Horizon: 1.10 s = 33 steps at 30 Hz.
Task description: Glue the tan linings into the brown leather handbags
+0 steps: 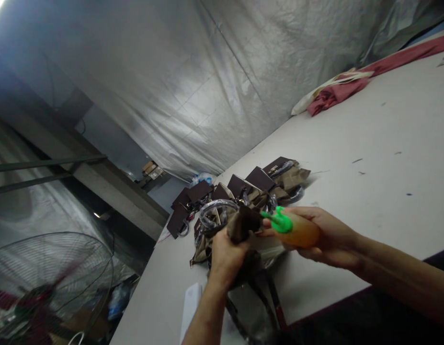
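The right hand (327, 235) is grasping the orange bottle (302, 232), pointing its green nozzle (282, 223) toward the brown piece (245, 225) the left hand (227, 256) is clenching left of the bottle; dispensing seems in hand, calling for steady aim.

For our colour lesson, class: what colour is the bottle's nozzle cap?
The nozzle cap is bright green, as the head view shows.

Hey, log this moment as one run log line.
left grip: holding brown fabric item | right grip: holding orange bottle, green nozzle pointing at item | table: brown bags farther back
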Motion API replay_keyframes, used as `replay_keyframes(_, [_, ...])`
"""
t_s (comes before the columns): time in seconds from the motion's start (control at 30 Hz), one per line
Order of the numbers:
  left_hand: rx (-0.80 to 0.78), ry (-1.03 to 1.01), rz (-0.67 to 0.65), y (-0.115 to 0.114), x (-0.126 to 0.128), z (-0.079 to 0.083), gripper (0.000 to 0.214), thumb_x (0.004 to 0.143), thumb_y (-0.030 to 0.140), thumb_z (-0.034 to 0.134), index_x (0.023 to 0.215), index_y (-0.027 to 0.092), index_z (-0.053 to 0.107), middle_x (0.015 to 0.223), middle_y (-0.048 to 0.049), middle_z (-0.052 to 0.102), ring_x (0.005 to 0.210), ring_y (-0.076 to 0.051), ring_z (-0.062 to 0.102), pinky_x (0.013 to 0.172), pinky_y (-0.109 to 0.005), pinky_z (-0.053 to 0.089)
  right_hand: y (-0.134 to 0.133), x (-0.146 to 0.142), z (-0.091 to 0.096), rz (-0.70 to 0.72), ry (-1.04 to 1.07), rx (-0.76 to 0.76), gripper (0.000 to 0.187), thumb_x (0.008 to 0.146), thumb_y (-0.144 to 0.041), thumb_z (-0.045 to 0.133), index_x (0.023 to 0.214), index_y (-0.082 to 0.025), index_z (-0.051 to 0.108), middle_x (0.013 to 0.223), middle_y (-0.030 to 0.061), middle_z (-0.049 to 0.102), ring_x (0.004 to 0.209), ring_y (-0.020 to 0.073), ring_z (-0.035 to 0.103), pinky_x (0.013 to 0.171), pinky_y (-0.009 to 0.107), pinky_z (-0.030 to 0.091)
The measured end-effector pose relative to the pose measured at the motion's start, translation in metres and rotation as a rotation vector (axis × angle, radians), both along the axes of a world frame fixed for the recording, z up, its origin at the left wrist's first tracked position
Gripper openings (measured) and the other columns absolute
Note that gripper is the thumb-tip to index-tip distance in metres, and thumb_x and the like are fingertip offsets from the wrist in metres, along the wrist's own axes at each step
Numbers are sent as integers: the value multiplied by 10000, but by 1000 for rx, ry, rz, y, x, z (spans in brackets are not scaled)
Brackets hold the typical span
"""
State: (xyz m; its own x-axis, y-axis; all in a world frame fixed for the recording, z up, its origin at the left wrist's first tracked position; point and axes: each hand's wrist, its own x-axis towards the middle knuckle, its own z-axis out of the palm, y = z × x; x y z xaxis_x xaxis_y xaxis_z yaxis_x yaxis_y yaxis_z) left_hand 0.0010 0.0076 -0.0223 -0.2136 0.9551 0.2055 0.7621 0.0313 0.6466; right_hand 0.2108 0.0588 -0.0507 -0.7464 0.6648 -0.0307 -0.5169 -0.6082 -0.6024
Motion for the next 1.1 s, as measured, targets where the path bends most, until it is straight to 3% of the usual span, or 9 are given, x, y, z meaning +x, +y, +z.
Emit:
replay_keyframes(0.13, [122, 99, 20, -1, -26, 15, 174, 739, 254, 701, 876, 148, 708, 864, -30, 704, 815, -193, 633, 740, -280, 471, 12, 27, -14, -57, 13, -178, 318, 868, -327, 473, 1033, -139, 669, 1143, 211, 694, 487, 95, 525, 253, 117, 355])
replay_keyframes(0.27, [359, 235, -63, -3, -30, 19, 134, 823, 261, 638, 925, 178, 661, 1094, -61, 664, 1003, -193, 613, 877, -284, 458, 15, 33, -24, -74, 40, -151, 326, 853, -314, 492, 1035, -133, 693, 1243, 220, 650, 524, 100, 527, 263, 119, 365])
replay_keyframes(0.33, [396, 290, -43, -3, -30, 19, 100, 881, 250, 555, 929, 192, 621, 1008, -47, 676, 937, -174, 624, 830, -265, 458, 13, 30, -27, -64, 25, -114, 304, 851, -334, 523, 1003, -139, 699, 1230, 213, 657, 526, 103, 529, 269, 129, 373])
replay_keyframes(0.47, [334, 378, 137, 3, -36, 21, 43, 918, 251, 472, 920, 219, 502, 689, 18, 610, 653, -167, 583, 632, -253, 399, 9, 26, -32, -61, 7, -79, 251, 837, -341, 585, 937, -147, 708, 1167, 200, 685, 525, 107, 531, 282, 139, 384])
replay_keyframes(0.6, [266, 389, 123, 8, -44, 27, 108, 894, 202, 446, 1001, 214, 450, 794, -33, 652, 783, -214, 648, 680, -278, 422, 12, 27, -37, -90, -13, -108, 228, 825, -327, 596, 896, -146, 717, 1067, 182, 712, 544, 126, 544, 273, 148, 385])
replay_keyframes(0.8, [186, 414, -91, 6, -49, 30, 379, 768, 270, 599, 1119, 196, 475, 854, -41, 677, 790, -240, 659, 702, -299, 453, 15, 27, -33, -184, -43, -136, 205, 837, -313, 563, 856, -162, 701, 954, 166, 717, 539, 131, 552, 261, 139, 357])
replay_keyframes(0.9, [189, 417, -60, 11, -47, 30, 364, 804, 284, 573, 1152, 182, 536, 936, -78, 703, 907, -263, 667, 786, -329, 473, 10, 17, -31, -167, -52, -105, 215, 839, -312, 579, 927, -149, 688, 1020, 169, 719, 538, 124, 567, 272, 144, 376])
replay_keyframes(1.0, [199, 415, -65, 16, -44, 32, 337, 830, 271, 547, 1150, 177, 593, 1022, -95, 713, 971, -266, 662, 844, -344, 471, 6, 0, -34, -120, -113, -77, 271, 834, -318, 622, 1039, -145, 662, 849, 107, 723, 506, 132, 583, 267, 159, 381])
replay_keyframes(1.1, [187, 421, -100, 17, -43, 33, 278, 827, 261, 548, 1078, 178, 635, 991, -78, 719, 906, -243, 666, 806, -325, 475, 7, -17, -37, -103, -123, -40, 304, 846, -332, 633, 1090, -149, 636, 706, 42, 682, 480, 131, 592, 267, 157, 377])
